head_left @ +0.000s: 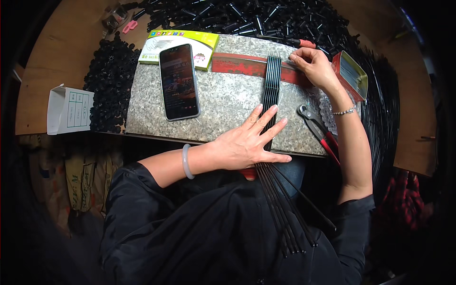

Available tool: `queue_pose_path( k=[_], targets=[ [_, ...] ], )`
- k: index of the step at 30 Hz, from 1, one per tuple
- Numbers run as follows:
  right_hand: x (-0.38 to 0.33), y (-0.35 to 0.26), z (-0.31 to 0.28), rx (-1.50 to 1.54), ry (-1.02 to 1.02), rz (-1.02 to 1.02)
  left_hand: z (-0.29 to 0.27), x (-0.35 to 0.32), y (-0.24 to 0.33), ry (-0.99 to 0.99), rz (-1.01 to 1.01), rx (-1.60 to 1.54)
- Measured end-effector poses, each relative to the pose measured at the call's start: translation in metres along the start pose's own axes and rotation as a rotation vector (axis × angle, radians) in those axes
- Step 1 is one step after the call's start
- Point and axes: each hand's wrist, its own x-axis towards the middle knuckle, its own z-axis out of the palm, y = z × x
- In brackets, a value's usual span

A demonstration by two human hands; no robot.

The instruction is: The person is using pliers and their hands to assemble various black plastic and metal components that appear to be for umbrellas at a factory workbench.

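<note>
A row of thin black rods [272, 88] lies side by side across a red metal strip [237, 65] on a speckled grey stone slab [228, 102]. Their near ends fan out past the slab's front edge over my lap. My left hand [244, 142] rests flat on the rods with its fingers spread. Right of the rods' far ends, my right hand [311, 66] is closed in a pinch above the strip. Whatever lies between its fingertips is too small to make out. Red-handled pliers [311, 121] lie on the slab below my right wrist.
A phone [179, 83] leans on a green-and-white box [204, 45]. Black small parts [111, 80] pile up at left beside a white carton [70, 110]. Black tubular pieces [237, 16] heap at the back. A rectangular tin [350, 76] and long black rods [382, 104] are at right.
</note>
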Motion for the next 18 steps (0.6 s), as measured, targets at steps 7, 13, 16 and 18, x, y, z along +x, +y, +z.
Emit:
queue_pose_path(
  k=[7, 13, 16, 18],
  targets=[
    [0.0017, 0.0022, 0.0026, 0.085, 0.013, -0.005, 0.0017, -0.0006, 0.0013, 0.027, -0.021, 0.001],
    [0.0021, 0.0036, 0.0018, 0.064, -0.003, -0.005, 0.0026, -0.0006, 0.001, 0.049, -0.027, 0.014],
    [0.0023, 0.0054, 0.0002, 0.064, -0.006, -0.009, 0.0024, -0.0006, 0.0006, 0.051, -0.025, 0.023],
    [0.0021, 0.0056, -0.0002, 0.052, -0.01, -0.008, 0.0022, -0.0005, 0.0005, 0.052, -0.024, 0.018]
  ],
)
